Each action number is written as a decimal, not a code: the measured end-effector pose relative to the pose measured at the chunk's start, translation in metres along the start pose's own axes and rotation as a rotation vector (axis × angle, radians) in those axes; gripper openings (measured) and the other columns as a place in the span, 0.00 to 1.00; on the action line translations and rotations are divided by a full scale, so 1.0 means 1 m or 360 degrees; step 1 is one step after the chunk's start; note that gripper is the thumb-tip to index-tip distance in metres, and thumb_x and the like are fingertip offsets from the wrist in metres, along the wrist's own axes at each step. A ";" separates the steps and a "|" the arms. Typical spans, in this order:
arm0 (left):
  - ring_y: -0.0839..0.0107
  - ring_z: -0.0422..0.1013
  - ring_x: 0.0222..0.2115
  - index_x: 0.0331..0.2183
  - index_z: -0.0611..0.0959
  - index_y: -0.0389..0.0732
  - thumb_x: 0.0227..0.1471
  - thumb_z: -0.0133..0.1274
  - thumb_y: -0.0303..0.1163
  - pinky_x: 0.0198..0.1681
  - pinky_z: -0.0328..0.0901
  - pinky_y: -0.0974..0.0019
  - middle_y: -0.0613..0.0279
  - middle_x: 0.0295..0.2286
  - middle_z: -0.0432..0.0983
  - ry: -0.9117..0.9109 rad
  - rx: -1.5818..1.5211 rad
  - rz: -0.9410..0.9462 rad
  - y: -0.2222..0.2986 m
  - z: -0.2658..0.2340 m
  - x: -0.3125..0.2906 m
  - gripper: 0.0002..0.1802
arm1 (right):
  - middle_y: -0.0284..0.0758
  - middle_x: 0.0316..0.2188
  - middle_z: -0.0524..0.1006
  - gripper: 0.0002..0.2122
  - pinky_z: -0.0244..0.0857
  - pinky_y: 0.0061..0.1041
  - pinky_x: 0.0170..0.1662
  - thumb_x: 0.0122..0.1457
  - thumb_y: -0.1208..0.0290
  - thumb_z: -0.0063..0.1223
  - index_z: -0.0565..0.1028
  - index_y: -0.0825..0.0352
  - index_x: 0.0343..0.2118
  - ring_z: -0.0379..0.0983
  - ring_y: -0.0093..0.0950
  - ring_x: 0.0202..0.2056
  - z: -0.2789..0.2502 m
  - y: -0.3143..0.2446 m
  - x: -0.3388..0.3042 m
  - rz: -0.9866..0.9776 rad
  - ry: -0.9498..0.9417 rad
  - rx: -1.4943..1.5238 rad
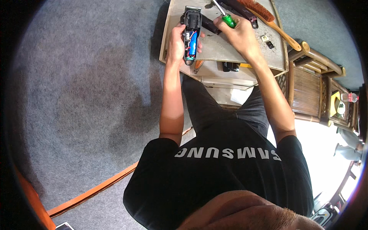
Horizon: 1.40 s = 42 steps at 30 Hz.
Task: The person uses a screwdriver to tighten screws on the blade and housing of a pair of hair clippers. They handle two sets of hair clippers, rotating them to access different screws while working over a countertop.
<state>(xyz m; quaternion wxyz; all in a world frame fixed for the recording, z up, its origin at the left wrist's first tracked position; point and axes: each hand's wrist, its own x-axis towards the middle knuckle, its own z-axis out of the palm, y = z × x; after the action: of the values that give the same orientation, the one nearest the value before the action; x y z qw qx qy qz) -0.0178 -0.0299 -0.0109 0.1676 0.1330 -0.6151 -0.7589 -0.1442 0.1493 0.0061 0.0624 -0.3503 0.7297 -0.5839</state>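
Hair clipper (188,27), blk, metal blade (193,8) at far end; held over L side of tabletop (249,51), blade pointing away from wearer. Housing open on upper face, serving as container. Contents: 1 blue cylindrical batt. (193,44), lying lengthwise; red + wht wires; sm. wht connector (188,36); sm. green board at near end, partly vis.

L hand (176,44): wrapped round clipper, thumb on L side, fingertips showing on R side.

R hand (241,34): closed round screwdriver (229,21), green hdl, metal shaft pointing up-left; tip cut off by frame edge. Tool well apart from batt.

Tabletop, misc.: dark elongated pc. (210,25) betw. the hands, kind unclear; brush (285,36), wooden hdl, reddish-brn bristles, R side; 2 sm. pcs. below it, one pale (265,38), one blk (270,45).

Lower shelf (212,68), under top: blk item (230,66), ID unclear; yellow item (245,65) just beside it, partly hidden.

Far R: bamboo chair (306,92); clear bottle (349,97) w/ red label, contents can't tell.
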 end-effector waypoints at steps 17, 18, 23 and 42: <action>0.74 0.76 0.20 0.51 0.77 0.38 0.66 0.44 0.44 0.20 0.73 0.70 0.61 0.25 0.76 -0.0119 0.0342 0.0140 0.014 0.011 -0.010 0.22 | 0.47 0.21 0.77 0.18 0.69 0.35 0.33 0.60 0.57 0.63 0.78 0.72 0.31 0.76 0.36 0.24 0.035 -0.002 -0.003 -0.0173 -0.0035 0.0170; 0.74 0.76 0.19 0.50 0.77 0.39 0.65 0.44 0.44 0.20 0.72 0.71 0.62 0.24 0.76 -0.0054 0.0364 0.0106 0.015 0.016 -0.010 0.21 | 0.47 0.21 0.77 0.18 0.69 0.35 0.33 0.60 0.57 0.63 0.78 0.72 0.31 0.76 0.36 0.24 0.033 -0.002 -0.004 -0.0166 -0.0014 0.0159; 0.76 0.73 0.15 0.49 0.79 0.40 0.65 0.45 0.46 0.17 0.68 0.71 0.65 0.22 0.75 0.0073 0.0379 0.0056 0.012 0.013 -0.011 0.22 | 0.47 0.24 0.79 0.15 0.70 0.36 0.34 0.61 0.61 0.62 0.81 0.70 0.39 0.77 0.31 0.26 0.031 -0.011 -0.011 -0.0253 0.0022 0.0166; 0.74 0.75 0.18 0.63 0.71 0.39 0.65 0.47 0.42 0.20 0.72 0.69 0.62 0.25 0.76 0.0005 0.0385 0.0105 0.014 0.015 -0.011 0.29 | 0.51 0.23 0.78 0.16 0.71 0.41 0.35 0.59 0.59 0.61 0.81 0.69 0.38 0.80 0.49 0.31 0.032 -0.010 -0.009 -0.0182 0.0021 -0.0023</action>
<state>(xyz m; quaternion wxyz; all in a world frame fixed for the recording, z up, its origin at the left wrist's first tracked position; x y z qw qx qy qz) -0.0124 -0.0143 0.0061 0.1762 0.1333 -0.7059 -0.6729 -0.1173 0.1281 0.0021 0.0217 -0.3880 0.7131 -0.5835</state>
